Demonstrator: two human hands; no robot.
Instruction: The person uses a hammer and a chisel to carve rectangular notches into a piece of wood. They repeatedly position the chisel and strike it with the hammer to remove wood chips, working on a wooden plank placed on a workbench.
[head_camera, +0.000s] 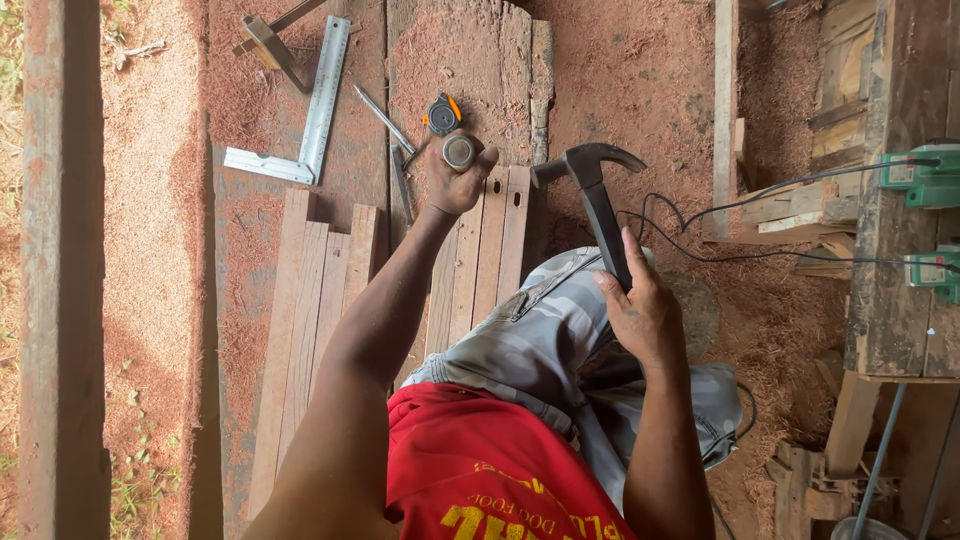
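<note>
While left hand fingers clasp round metal cylinder; right hand wraps black claw hammer

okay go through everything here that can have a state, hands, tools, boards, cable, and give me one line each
left hand: closed around a small round metal piece, raised over the slats
right hand: gripping the hammer handle
claw hammer: held upright, head up
metal square: lying flat on the plank
tape measure: lying on the plank, untouched
wooden slats: laid side by side
black cable: loose, looped on the sawdust
</note>
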